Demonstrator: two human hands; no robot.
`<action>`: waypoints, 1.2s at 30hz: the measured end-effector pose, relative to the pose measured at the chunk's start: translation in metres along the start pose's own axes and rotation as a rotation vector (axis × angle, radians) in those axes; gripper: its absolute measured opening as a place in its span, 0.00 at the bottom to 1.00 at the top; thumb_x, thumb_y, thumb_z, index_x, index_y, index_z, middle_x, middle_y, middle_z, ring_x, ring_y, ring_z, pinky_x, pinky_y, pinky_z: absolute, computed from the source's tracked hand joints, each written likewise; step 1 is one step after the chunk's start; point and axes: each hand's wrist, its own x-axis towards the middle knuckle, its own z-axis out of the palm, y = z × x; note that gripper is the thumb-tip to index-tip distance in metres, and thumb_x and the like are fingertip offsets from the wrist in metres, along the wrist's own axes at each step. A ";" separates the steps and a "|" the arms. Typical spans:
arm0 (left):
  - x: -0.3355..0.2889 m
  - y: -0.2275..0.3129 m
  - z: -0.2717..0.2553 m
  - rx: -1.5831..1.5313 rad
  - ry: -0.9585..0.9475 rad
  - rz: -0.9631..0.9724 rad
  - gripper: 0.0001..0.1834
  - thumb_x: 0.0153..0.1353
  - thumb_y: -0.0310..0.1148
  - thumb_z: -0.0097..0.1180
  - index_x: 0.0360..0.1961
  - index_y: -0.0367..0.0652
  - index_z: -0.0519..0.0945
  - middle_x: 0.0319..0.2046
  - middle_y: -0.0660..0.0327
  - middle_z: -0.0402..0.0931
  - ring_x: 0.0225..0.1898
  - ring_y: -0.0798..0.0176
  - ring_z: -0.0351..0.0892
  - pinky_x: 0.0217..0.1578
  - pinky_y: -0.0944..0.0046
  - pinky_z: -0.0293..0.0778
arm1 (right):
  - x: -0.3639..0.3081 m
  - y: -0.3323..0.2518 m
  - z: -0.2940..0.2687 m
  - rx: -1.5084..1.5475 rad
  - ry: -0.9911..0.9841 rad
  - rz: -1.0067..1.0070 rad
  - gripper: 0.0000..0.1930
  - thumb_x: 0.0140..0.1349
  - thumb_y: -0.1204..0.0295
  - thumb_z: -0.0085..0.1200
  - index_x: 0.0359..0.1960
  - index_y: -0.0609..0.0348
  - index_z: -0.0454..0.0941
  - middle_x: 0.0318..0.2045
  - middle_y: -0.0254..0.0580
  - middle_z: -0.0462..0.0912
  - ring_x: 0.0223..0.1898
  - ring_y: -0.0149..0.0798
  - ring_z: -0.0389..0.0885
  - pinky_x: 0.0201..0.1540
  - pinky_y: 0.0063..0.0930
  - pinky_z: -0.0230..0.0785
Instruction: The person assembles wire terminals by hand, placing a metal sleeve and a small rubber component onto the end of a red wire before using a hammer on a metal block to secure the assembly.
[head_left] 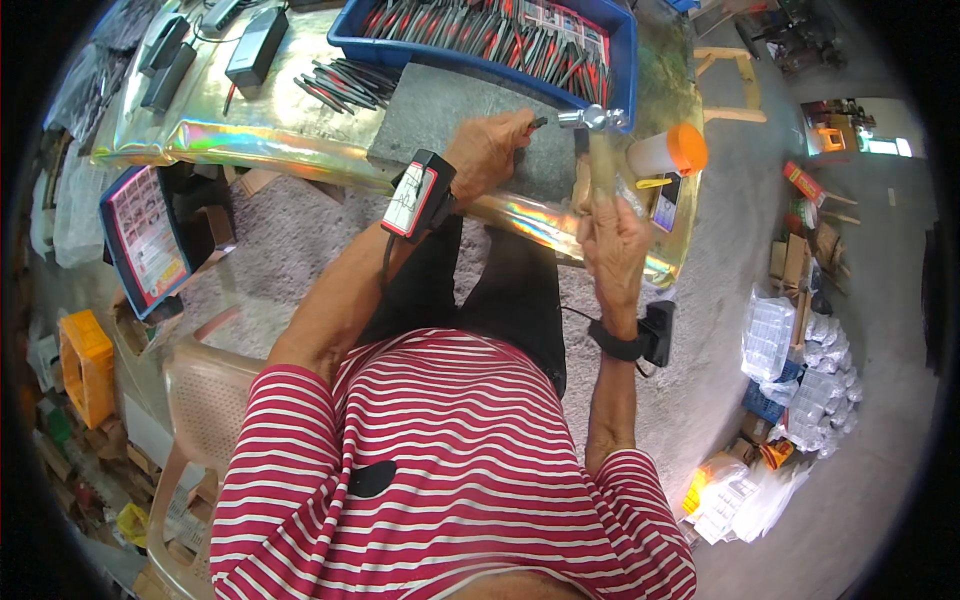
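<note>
My left hand (488, 155) is closed over a grey stone slab (425, 105), pinching a thin dark piece (539, 124) whose tip points right. Most of that piece is hidden by the fingers. My right hand (617, 240) grips a hammer by its pale wooden handle (601, 170). The shiny metal hammer head (596, 118) is up beside the slab's right end, just right of the dark piece and apart from it. Behind the slab, a blue tray (480, 57) holds many slim black and red pieces. A loose pile of similar dark pieces (345, 84) lies left of the slab.
A white jar with an orange lid (685, 150) and a phone (667, 205) are at the table's right. Black box-shaped devices (257, 48) sit at the far left of the shiny table cover (270, 140). A plastic chair (215, 390) stands by my left side.
</note>
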 end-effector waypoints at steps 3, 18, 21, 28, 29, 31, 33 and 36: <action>0.000 -0.001 0.001 -0.005 0.002 0.004 0.11 0.45 0.18 0.50 0.29 0.40 0.65 0.23 0.53 0.72 0.27 0.49 0.74 0.24 0.59 0.70 | -0.006 -0.031 -0.008 -0.351 0.040 -0.272 0.12 0.60 0.67 0.44 0.29 0.66 0.71 0.13 0.32 0.67 0.16 0.25 0.65 0.18 0.20 0.57; -0.004 -0.003 0.004 -0.004 -0.055 -0.010 0.10 0.46 0.18 0.48 0.31 0.38 0.65 0.25 0.52 0.72 0.26 0.48 0.74 0.25 0.58 0.71 | -0.012 -0.042 -0.016 -0.846 0.137 -0.565 0.08 0.58 0.69 0.45 0.29 0.63 0.69 0.12 0.45 0.66 0.13 0.35 0.68 0.16 0.28 0.56; -0.001 -0.004 0.003 0.002 -0.042 0.010 0.10 0.46 0.18 0.48 0.31 0.39 0.64 0.25 0.52 0.71 0.25 0.49 0.73 0.24 0.58 0.70 | -0.019 -0.070 -0.017 -0.603 0.138 -0.546 0.09 0.59 0.69 0.45 0.29 0.63 0.69 0.12 0.37 0.66 0.14 0.28 0.66 0.16 0.24 0.55; 0.002 -0.002 0.001 0.023 -0.058 -0.031 0.09 0.47 0.18 0.48 0.31 0.38 0.65 0.25 0.51 0.71 0.26 0.48 0.73 0.24 0.58 0.70 | -0.007 -0.028 -0.004 -0.822 0.119 -0.520 0.08 0.55 0.73 0.48 0.31 0.67 0.69 0.12 0.49 0.67 0.13 0.43 0.65 0.17 0.31 0.55; 0.003 -0.002 0.003 0.024 -0.058 -0.027 0.09 0.47 0.18 0.48 0.31 0.38 0.65 0.25 0.51 0.71 0.26 0.48 0.73 0.24 0.58 0.70 | -0.008 -0.028 -0.005 -0.821 0.123 -0.522 0.08 0.55 0.73 0.48 0.31 0.67 0.69 0.12 0.49 0.67 0.13 0.43 0.65 0.17 0.31 0.55; 0.000 -0.001 0.005 0.029 -0.007 -0.005 0.09 0.47 0.18 0.48 0.30 0.38 0.65 0.24 0.51 0.71 0.26 0.49 0.73 0.24 0.58 0.69 | -0.015 -0.029 -0.005 -0.742 0.159 -0.498 0.07 0.55 0.73 0.48 0.32 0.66 0.70 0.13 0.48 0.67 0.14 0.41 0.66 0.17 0.31 0.55; -0.002 -0.003 0.002 0.016 -0.016 -0.005 0.08 0.47 0.18 0.48 0.30 0.37 0.65 0.23 0.51 0.70 0.26 0.49 0.73 0.23 0.58 0.69 | -0.014 -0.025 -0.003 -0.668 0.168 -0.546 0.08 0.56 0.72 0.47 0.31 0.66 0.69 0.13 0.45 0.66 0.14 0.37 0.65 0.18 0.29 0.55; 0.000 -0.001 0.004 -0.012 -0.003 0.009 0.07 0.47 0.19 0.47 0.28 0.37 0.64 0.22 0.50 0.69 0.25 0.48 0.72 0.23 0.58 0.68 | -0.005 0.012 -0.002 -0.409 0.188 -0.304 0.13 0.59 0.66 0.45 0.27 0.66 0.69 0.12 0.34 0.65 0.15 0.27 0.63 0.17 0.25 0.54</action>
